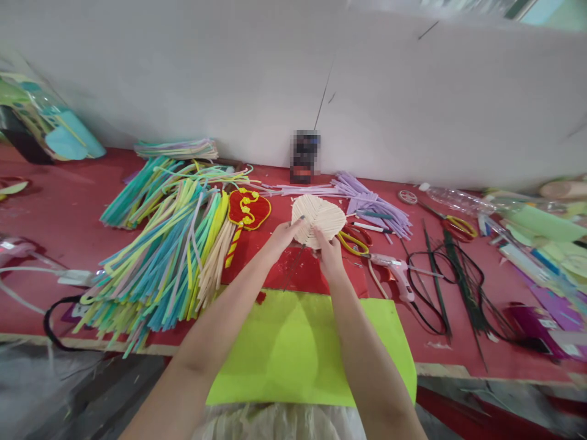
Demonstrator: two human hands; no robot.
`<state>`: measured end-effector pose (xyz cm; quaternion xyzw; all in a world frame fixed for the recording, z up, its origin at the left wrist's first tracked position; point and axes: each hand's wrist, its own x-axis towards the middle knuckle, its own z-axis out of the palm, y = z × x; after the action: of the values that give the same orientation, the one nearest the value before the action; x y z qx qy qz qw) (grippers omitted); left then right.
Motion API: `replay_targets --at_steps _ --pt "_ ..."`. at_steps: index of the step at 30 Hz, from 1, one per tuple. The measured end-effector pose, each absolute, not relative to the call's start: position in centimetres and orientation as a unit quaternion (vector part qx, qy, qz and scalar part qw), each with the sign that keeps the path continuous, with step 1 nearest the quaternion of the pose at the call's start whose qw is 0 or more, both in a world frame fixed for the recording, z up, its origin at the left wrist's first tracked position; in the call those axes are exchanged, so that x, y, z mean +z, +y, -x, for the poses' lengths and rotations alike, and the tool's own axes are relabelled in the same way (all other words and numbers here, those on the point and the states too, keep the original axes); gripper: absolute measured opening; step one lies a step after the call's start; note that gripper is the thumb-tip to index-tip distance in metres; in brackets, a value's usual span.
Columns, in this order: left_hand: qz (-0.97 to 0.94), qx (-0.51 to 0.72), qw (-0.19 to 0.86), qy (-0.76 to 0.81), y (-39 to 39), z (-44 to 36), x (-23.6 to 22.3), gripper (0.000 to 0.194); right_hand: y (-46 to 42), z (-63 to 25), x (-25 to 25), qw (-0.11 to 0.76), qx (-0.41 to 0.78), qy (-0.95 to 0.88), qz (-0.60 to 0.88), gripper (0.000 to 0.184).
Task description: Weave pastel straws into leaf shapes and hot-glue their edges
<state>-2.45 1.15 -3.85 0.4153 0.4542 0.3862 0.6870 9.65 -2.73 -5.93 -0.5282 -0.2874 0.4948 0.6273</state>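
Note:
Both my hands hold up a cream leaf-shaped piece point(320, 219) made of pale strips, a little above the red table point(68, 214). My left hand point(284, 236) pinches its lower left edge. My right hand point(328, 255) grips its lower right edge from below. A lime-green foam sheet point(284, 348) lies under my forearms at the table's front edge.
A big heap of coloured strips point(169, 256) fills the left. A red and yellow ornament point(247, 209) lies beside it. Lilac strips point(371, 205), yellow-handled scissors point(353, 243), a glue gun point(397, 274) and dark wires point(458, 281) lie to the right.

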Motion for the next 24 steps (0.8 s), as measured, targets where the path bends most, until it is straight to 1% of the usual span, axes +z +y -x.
replay_targets --at_steps 2,5,7,9,12,13,15,17,18,20,24 --pt "-0.461 0.383 0.65 0.468 0.5 3.0 -3.9 0.037 -3.0 -9.5 -6.3 0.634 0.492 -0.289 0.522 0.037" --pt "-0.53 0.407 0.547 0.504 -0.9 3.9 -4.1 0.033 -3.6 -9.0 -7.0 0.635 0.488 -0.302 0.517 0.038" --pt "-0.544 0.422 0.509 0.516 -2.0 4.4 -4.1 0.034 -3.9 -8.5 -7.3 0.63 0.485 -0.314 0.519 0.04" --pt "-0.566 0.423 0.467 0.533 -3.2 4.5 -3.7 0.041 -4.2 -8.1 -7.3 0.626 0.478 -0.328 0.522 0.04" --pt "-0.589 0.412 0.396 0.57 -4.5 4.5 -3.1 0.05 -4.2 -8.0 -7.0 0.644 0.46 -0.32 0.521 0.04" --pt "-0.593 0.403 0.383 0.582 -4.7 4.6 -3.0 0.049 -4.2 -8.1 -6.8 0.653 0.459 -0.304 0.519 0.042" --pt "-0.61 0.366 0.395 0.581 -4.8 4.8 -3.1 0.034 -4.1 -8.5 -6.4 0.666 0.469 -0.266 0.515 0.045" --pt "-0.616 0.332 0.459 0.547 -4.6 5.2 -3.5 0.014 -3.9 -8.9 -6.3 0.671 0.48 -0.242 0.51 0.046" --pt "-0.61 0.323 0.496 0.526 -4.5 5.4 -3.7 0.011 -3.9 -9.1 -6.2 0.67 0.484 -0.239 0.509 0.045" --pt "-0.592 0.318 0.545 0.502 -4.3 5.7 -4.0 0.014 -3.8 -9.3 -6.4 0.664 0.49 -0.242 0.511 0.044" --pt "-0.568 0.311 0.582 0.491 -4.1 6.1 -4.1 0.014 -3.6 -9.4 -6.9 0.659 0.498 -0.243 0.509 0.043"
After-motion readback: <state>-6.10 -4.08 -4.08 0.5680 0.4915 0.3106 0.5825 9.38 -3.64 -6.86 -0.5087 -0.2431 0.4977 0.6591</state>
